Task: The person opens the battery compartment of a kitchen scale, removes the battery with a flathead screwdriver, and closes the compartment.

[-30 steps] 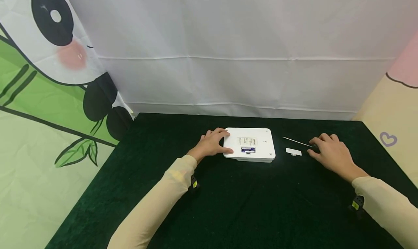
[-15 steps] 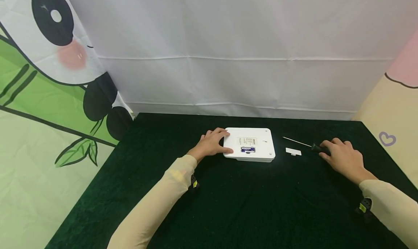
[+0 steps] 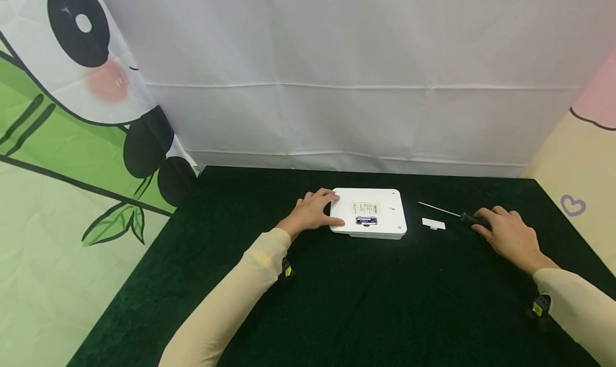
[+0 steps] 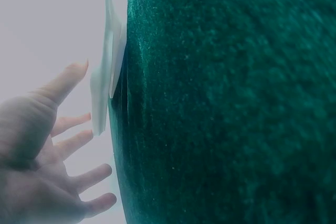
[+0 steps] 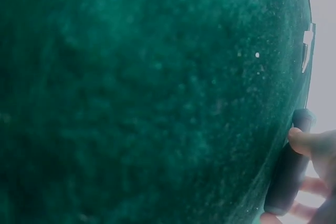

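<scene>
A flat white device point(image 3: 382, 209) with rounded corners lies back side up, a printed label on it and batteries point(image 3: 367, 221) in a bare compartment. My left hand point(image 3: 310, 213) rests at its left edge, thumb and fingers spread and fairly straight. In the left wrist view, the thumb point(image 4: 68, 80) touches the device's edge point(image 4: 100, 93). My right hand point(image 3: 510, 237) holds the dark handle of a screwdriver point(image 3: 440, 209), whose thin shaft points left. In the right wrist view, thumb and fingers are around the handle point(image 5: 287, 177). A small white battery cover point(image 3: 433, 223) lies between device and screwdriver.
Dark green cloth point(image 3: 375, 303) covers the table. A white cloth backdrop point(image 3: 337, 89) hangs behind it, with printed cartoon fabric point(image 3: 96, 142) at the left and more at the right.
My right hand has slid back to the right and nearer me along the screwdriver, so more of the handle shows. The screwdriver, device, cover and left hand stay put.
</scene>
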### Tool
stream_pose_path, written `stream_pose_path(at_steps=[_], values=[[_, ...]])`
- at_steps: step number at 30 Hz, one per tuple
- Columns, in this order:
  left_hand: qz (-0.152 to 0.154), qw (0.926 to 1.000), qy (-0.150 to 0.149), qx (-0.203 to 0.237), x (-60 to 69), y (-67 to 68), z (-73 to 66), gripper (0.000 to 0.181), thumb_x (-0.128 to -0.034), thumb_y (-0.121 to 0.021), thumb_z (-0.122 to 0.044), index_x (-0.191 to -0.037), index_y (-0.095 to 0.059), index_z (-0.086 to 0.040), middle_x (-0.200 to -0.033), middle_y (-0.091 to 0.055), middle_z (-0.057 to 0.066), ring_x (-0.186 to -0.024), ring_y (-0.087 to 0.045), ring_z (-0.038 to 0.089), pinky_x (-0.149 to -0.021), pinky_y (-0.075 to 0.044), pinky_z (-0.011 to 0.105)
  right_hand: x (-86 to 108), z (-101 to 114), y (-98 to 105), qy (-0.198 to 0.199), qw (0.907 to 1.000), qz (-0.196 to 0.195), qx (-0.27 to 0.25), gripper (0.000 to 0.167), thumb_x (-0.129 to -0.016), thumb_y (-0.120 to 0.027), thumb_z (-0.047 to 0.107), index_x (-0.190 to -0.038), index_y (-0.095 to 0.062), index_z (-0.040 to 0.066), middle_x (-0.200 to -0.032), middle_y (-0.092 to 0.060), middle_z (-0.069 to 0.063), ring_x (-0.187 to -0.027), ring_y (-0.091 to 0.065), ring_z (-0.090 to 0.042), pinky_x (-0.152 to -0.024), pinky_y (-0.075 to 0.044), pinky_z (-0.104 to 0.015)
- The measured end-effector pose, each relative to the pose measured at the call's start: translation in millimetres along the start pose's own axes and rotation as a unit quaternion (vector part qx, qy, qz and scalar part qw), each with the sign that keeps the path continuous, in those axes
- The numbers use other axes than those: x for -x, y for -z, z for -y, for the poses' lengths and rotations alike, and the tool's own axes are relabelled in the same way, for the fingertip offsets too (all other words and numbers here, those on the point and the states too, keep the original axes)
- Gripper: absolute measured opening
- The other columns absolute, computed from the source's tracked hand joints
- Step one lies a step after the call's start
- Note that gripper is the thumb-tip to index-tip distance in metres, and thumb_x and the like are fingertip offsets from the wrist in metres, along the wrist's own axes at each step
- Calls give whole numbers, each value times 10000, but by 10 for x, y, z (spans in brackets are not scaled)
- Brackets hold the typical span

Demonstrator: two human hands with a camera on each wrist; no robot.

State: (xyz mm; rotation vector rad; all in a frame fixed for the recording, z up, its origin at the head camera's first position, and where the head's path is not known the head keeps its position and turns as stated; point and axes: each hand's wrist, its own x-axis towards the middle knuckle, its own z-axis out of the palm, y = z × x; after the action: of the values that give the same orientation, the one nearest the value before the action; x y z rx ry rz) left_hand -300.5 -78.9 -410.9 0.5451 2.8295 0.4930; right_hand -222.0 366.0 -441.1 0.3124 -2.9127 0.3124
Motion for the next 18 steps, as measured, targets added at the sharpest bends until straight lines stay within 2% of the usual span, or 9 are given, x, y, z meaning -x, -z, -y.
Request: stream_pose_path(at_steps=[6, 18], values=[[-12, 10000, -8, 4, -3, -9, -1, 775, -827, -694, -589, -1475, -430, -256, -1577, -305, -13, -1333, -342, 296, -1089, -287, 514, 6, -7, -20, 56, 9999, -113, 19, 282, -938, -658, 232, -1173, -616, 80, -1012, -579, -230, -862, -531, -411, -517, -439, -426], [14, 10000, 0, 5, -21, -12, 14, 779, -826, -688, -601, -1476, -426, -261, -1582, -295, -12, -1339, -339, 303, -1082, -296, 511, -39, 54, 50, 213, 9990, -330, 207, 263, -923, -673, 211, -1153, -628, 90, -980, -565, -210, -818, -493, -364, -524, -419, -411]])
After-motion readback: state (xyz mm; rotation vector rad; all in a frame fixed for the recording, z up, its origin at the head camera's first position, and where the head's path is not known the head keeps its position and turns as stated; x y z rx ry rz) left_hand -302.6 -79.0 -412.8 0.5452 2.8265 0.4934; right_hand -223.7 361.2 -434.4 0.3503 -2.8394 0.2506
